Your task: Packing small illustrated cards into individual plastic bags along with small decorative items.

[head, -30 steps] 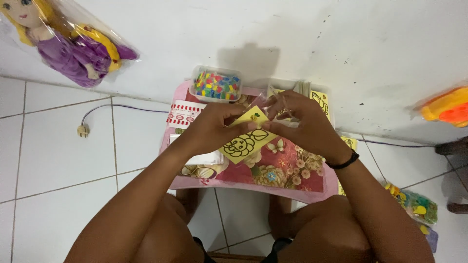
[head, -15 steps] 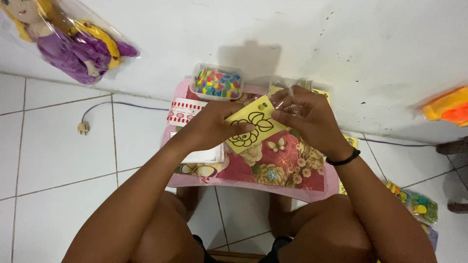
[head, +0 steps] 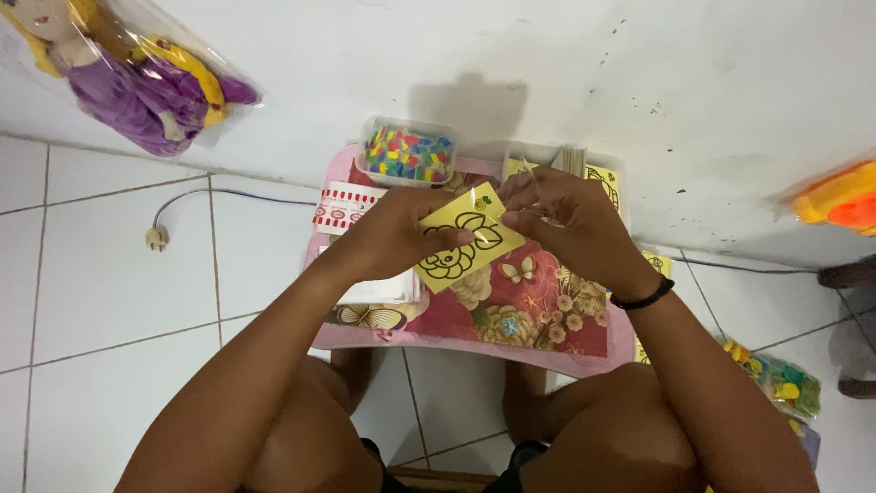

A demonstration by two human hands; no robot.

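At the far left, a doll in purple and yellow point(head: 137, 78), sealed in a clear bag, lies on the floor against the white wall, and a grey cable with its plug point(head: 157, 239) trails across the tiles toward you.

Your left hand point(head: 388, 239) reaches in from the lower left, forearm angled up and to the right over the low pink table point(head: 474, 342) with its flower-and-butterfly pattern. Its fingers are closed on the left edge of the yellow card point(head: 464, 239), thumb lying on the printed face, the other fingers tucked behind. The card is lifted just above the table top, tilted so that one corner points up toward the wall; it is square, bright yellow, with black outline drawings on it.

Under your left wrist a white packet point(head: 383, 290) lies on the table, and above it sits a white label with a red border point(head: 345, 206). Behind the card, against the wall, stands a clear tub of small multicoloured pieces point(head: 406, 152).

Your right hand point(head: 570, 224) comes in from the lower right, a black band at the wrist, fingers curled and pinched together at the card's upper right corner. Just behind it a clear tray holds more yellow cards point(head: 598, 178).

Further right, a bag of coloured bits point(head: 776, 379) lies on the floor and an orange toy point(head: 839, 196) rests by the wall.
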